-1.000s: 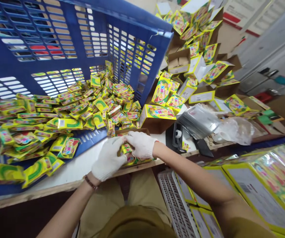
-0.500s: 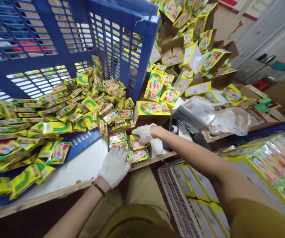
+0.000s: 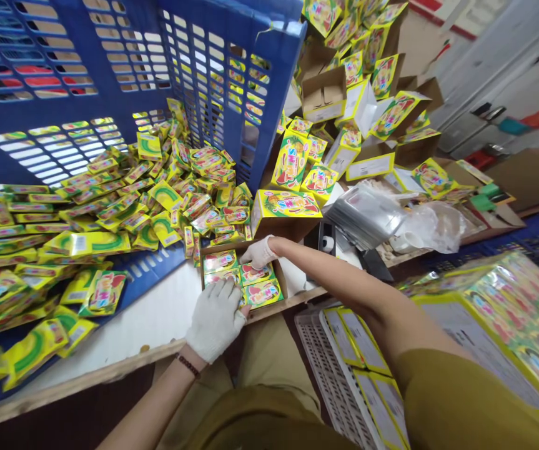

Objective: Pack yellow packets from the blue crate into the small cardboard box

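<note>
A shallow open brown carton (image 3: 278, 299) at the table's front edge holds several small yellow-green boxes with fruit prints (image 3: 262, 293), lying flat side by side. My left hand (image 3: 217, 319), in a white glove, lies over the carton's front left corner, fingers stretched across the small boxes there. At the back right of the carton, my right hand (image 3: 258, 252), also gloved, has its fingers stretched leftward and down onto a small box (image 3: 253, 274). That box lies level with its neighbours. The right fingertips are partly hidden.
A tipped blue crate (image 3: 269, 106) spills a heap of small boxes (image 3: 123, 200) at left. Behind the carton stand larger printed cartons (image 3: 290, 205), with a pile beyond. Clear plastic sheets (image 3: 367, 209) lie right. Below, a white basket (image 3: 332, 375) holds packed cartons; wrapped stacks (image 3: 508, 331) stand beside it.
The small box under my right hand, tilted before, now lies flat in the carton. My right hand has shifted slightly left; my left hand stays in place.
</note>
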The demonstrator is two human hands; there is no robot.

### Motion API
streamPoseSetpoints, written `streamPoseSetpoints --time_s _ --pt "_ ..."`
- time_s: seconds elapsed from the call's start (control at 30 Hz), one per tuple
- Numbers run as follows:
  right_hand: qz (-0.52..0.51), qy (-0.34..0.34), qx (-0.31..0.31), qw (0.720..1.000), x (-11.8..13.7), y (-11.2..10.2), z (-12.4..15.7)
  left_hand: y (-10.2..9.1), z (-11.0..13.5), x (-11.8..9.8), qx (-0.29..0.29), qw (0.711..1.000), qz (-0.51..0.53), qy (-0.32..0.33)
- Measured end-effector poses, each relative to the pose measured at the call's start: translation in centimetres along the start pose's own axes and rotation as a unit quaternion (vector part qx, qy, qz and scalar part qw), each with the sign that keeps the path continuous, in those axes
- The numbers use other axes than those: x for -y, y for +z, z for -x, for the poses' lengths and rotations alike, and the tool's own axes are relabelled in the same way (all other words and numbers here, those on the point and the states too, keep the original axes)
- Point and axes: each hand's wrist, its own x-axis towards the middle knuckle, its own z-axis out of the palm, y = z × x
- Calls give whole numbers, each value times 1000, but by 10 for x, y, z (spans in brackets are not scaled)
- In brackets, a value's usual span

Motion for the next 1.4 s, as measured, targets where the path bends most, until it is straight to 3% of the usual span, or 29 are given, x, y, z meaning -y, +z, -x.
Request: streamPoseSetpoints --time_s 0.2,0.43,0.57,0.67,0.73,0.8,0.9,0.97,1.03,1.1,1.17,1.27,1.33,1.4 --pt "-21 29 -9 999 9 9 -2 -1 0 2 8 1000 11 4" --pt "-13 97 -115 989 31 36 4 -4 0 -4 23 999 46 -14" --pt "-2 98 -126 987 35 48 1 -17 11 12 -42 990 137 -1" --pt "-1 105 -146 984 36 54 -3 -33 32 52 -109 979 76 -156" --pt "-6 108 -157 982 37 57 -4 -45 49 87 -124 941 -25 -313" --pt "-14 109 -165 980 36 58 -4 -56 65 118 -68 903 -98 -414" --pt "-26 116 -196 973 36 55 4 -64 79 142 39 878 -138 -457" --pt "-30 116 -282 952 44 53 13 -62 81 140 18 881 -106 -460" --pt "-66 79 -396 913 61 51 20 -55 78 124 -62 885 -31 -460" --pt "-169 18 -456 874 87 49 18 -46 70 99 -155 885 47 -436" --pt "-298 -44 -430 851 118 48 7 -38 62 74 -224 893 85 -382" --pt "-418 -92 -368 826 156 48 -19 -38 61 57 -240 923 124 -272" --pt "-436 -83 -369 817 169 48 -34 -50 75 65 -219 935 102 -260" --pt "-430 -70 -371 820 173 47 -41 -68 99 86 -167 934 10 -316"
